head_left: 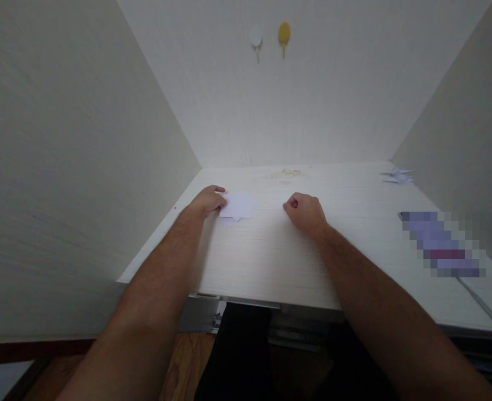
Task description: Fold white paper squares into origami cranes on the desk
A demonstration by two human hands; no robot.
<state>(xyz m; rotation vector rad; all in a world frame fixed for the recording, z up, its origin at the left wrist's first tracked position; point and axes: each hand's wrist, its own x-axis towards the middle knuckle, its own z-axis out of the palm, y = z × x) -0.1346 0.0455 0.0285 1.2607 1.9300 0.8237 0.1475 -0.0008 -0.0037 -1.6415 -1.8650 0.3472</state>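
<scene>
A small pile of white paper pieces (238, 205) lies on the white desk, with edges sticking out at different angles. At its left edge is my left hand (209, 200), thumb on the paper and index finger stretched a little away above it. The undersides of these fingers are hidden, but they seem to grip the paper's edge. To the right of the pile, apart from it, my right hand (306, 211) rests over the desk with its fingers curled into a loose fist. Nothing shows between those fingertips.
Folded white paper pieces (397, 176) lie in the far right corner. A blurred-out flat device (440, 245) sits at the right with a cable (482, 305). White (256, 37) and yellow (284, 33) hooks are on the back wall. Side walls enclose the desk (262, 267).
</scene>
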